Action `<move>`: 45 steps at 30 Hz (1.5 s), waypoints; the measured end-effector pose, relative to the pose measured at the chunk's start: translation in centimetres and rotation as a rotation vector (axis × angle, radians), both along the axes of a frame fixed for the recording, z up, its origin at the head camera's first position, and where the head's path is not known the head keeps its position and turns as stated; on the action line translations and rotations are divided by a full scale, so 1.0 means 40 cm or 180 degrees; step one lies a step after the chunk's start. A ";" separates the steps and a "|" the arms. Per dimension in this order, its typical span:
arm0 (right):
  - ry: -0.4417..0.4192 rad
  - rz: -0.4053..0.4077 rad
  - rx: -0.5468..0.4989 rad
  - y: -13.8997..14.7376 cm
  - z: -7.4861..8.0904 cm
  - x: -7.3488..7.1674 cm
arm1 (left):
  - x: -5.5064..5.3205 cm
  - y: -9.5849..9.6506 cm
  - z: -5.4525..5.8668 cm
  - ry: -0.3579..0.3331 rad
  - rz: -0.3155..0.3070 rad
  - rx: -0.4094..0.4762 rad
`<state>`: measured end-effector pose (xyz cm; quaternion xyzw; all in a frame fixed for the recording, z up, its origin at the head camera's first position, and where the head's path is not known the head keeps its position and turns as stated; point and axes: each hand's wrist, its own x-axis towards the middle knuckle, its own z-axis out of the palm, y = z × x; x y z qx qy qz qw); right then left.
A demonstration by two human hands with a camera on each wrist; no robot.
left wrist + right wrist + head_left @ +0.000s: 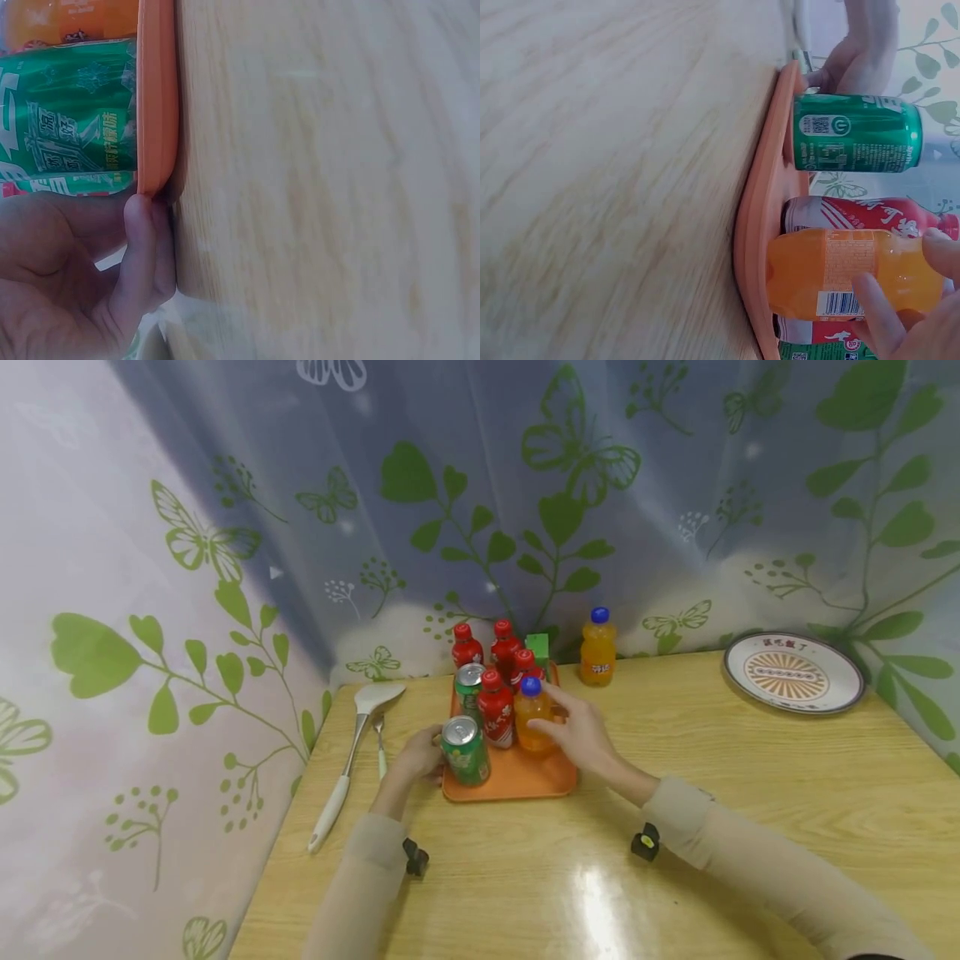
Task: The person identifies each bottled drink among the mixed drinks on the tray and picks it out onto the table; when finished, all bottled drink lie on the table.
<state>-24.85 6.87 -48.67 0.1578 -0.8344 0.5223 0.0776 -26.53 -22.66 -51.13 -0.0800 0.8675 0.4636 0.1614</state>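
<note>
On the table stands an orange tray (517, 785) crowded with drinks. At its left edge my left hand (422, 755) pinches the rim, thumb and fingers at the corner in the left wrist view. Right by those fingers is a green can (467, 756); a second green can (469, 685) stands behind it. My right hand (581, 731) holds an orange drink bottle (531, 739) with a blue cap, upright at the tray's right side. Its thumb and fingers lie against the bottle (810, 274) in the right wrist view. Several red bottles (496, 710) stand close behind and beside it.
A green box (537, 647) shows at the tray's back. Another orange bottle (598, 647) stands behind the tray to the right, by the curtain. A patterned plate (795, 672) leans at far right. On the left lie a white-handled turner (348, 760) and a fork (380, 743).
</note>
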 end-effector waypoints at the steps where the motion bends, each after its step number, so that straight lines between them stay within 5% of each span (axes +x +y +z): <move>1: -0.0104 0.0046 -0.0101 0.001 0.003 0.000 | 0.000 0.000 0.001 -0.0007 -0.0004 0.0016; 6: -0.0461 0.0321 -0.0427 0.012 0.007 -0.003 | 0.002 -0.003 0.007 -0.0040 -0.0034 0.0085; 17: -0.0597 0.0746 -0.0852 0.056 0.031 -0.021 | 0.002 0.000 0.003 -0.0004 -0.0007 0.0058; 39: -0.1285 0.1540 -0.0844 0.173 0.129 -0.071 | 0.007 0.000 0.004 0.0003 -0.0004 0.0080; 45: -0.1241 0.1683 -0.0902 0.192 0.150 -0.076 | 0.007 -0.001 0.000 0.0025 -0.0021 0.0066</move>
